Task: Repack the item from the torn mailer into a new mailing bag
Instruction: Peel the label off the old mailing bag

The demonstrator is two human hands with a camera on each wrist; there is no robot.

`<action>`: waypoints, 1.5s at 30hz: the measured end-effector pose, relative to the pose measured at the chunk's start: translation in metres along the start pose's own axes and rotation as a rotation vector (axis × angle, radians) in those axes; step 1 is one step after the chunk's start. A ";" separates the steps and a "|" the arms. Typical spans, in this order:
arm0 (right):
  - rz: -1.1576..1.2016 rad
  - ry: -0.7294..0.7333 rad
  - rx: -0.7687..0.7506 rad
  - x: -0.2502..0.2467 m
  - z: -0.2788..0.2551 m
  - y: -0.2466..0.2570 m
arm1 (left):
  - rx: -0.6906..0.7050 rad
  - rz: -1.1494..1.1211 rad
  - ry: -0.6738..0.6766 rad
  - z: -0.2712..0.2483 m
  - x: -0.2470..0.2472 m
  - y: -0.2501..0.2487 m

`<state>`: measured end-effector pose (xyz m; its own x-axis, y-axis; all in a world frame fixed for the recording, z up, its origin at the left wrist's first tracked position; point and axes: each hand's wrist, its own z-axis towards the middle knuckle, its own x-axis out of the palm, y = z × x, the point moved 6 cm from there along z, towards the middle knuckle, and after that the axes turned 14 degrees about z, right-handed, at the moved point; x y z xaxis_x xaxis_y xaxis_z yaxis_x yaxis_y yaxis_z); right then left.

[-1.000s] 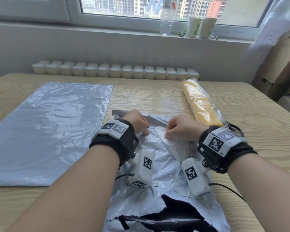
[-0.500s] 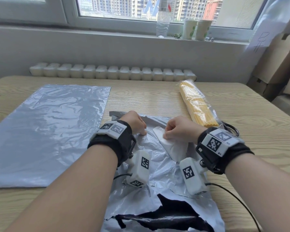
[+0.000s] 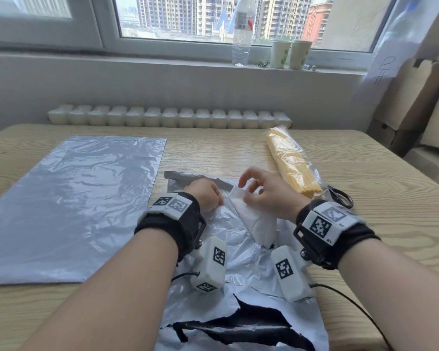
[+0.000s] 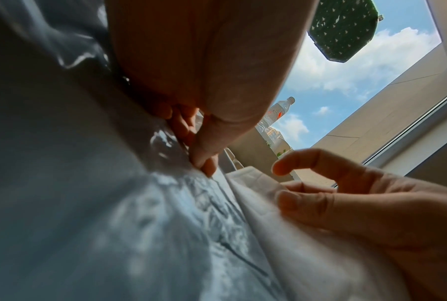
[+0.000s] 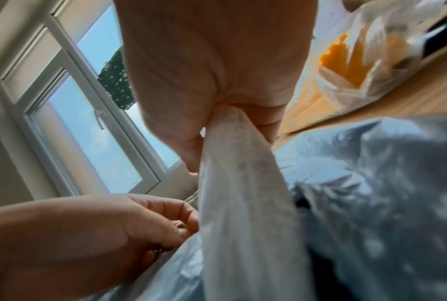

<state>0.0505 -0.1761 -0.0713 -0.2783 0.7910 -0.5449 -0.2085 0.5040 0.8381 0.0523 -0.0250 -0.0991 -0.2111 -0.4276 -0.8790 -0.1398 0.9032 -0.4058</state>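
The torn grey mailer [image 3: 233,252] lies crumpled on the table in front of me, with a black-lined rip near its front end. A white soft item [image 3: 254,221] sticks out of its far opening. My left hand [image 3: 209,198] pinches the mailer film [image 4: 114,203] between thumb and fingers, just left of the item. My right hand [image 3: 261,193] holds the item's far end [image 5: 242,193] between thumb and lower fingers, with the index finger lifted. The new mailing bag [image 3: 74,203] lies flat and grey on the left.
A clear pack of yellow spaghetti [image 3: 292,163] lies to the right of my hands, with black scissors [image 3: 340,197] at its near end. A bottle [image 3: 241,34] and two cups [image 3: 289,54] stand on the windowsill. Cardboard boxes [image 3: 421,110] stand at the right.
My right hand has loosened from a closed fist; its index finger now lifts off the white item while the thumb stays on it. My left hand keeps its pinch on the mailer.
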 end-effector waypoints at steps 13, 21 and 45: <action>-0.051 0.046 0.107 0.000 -0.007 -0.009 | 0.005 0.052 0.079 -0.006 0.006 -0.001; -0.131 0.087 0.081 -0.003 -0.011 -0.012 | -0.028 0.089 0.006 -0.008 0.003 0.001; -0.120 0.043 0.108 -0.005 -0.015 -0.021 | -0.042 0.136 -0.010 -0.004 0.006 0.007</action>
<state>0.0425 -0.1959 -0.0865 -0.2981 0.7084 -0.6398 -0.1416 0.6300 0.7635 0.0459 -0.0213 -0.1064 -0.2211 -0.3007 -0.9277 -0.1514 0.9503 -0.2719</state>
